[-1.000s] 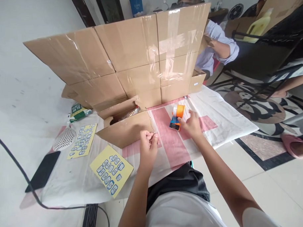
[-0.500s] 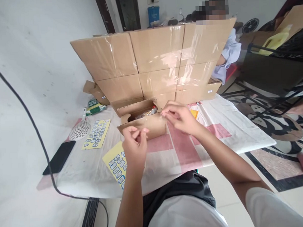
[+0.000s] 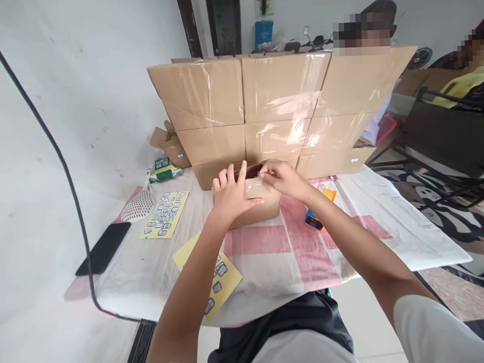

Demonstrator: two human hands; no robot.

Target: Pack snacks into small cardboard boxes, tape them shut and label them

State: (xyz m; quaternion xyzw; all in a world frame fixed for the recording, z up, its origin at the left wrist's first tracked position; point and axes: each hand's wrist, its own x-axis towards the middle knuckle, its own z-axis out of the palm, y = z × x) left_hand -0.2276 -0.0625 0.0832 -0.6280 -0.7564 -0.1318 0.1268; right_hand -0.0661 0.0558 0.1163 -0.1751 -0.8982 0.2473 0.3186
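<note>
A small cardboard box (image 3: pixel 259 215) stands on the table in front of me, partly under both hands. My left hand (image 3: pixel 233 195) lies across its top left side, fingers stretched out and spread on the cardboard. At the upper right edge of the box, my right hand (image 3: pixel 283 179) is closed in a pinch. Something small and see-through seems to be at its fingertips, too small to name. A dark gap shows along the far side of the box, and its contents are hidden. Beside my right forearm lies an orange and blue tool (image 3: pixel 314 220), partly covered by the arm.
Stacked cartons (image 3: pixel 282 90) form a wall behind the box. To the left are sticker sheets (image 3: pixel 166 213), a white slotted skimmer (image 3: pixel 138 205), a black phone (image 3: pixel 103 249), a green packet (image 3: pixel 165 169) and an open carton (image 3: pixel 173 148). A person (image 3: pixel 375 34) is behind the cartons.
Both hands have come down onto the box; my left hand has spread from a curled pinch. The near flap is folded over, hiding the contents. The view has shifted left.
</note>
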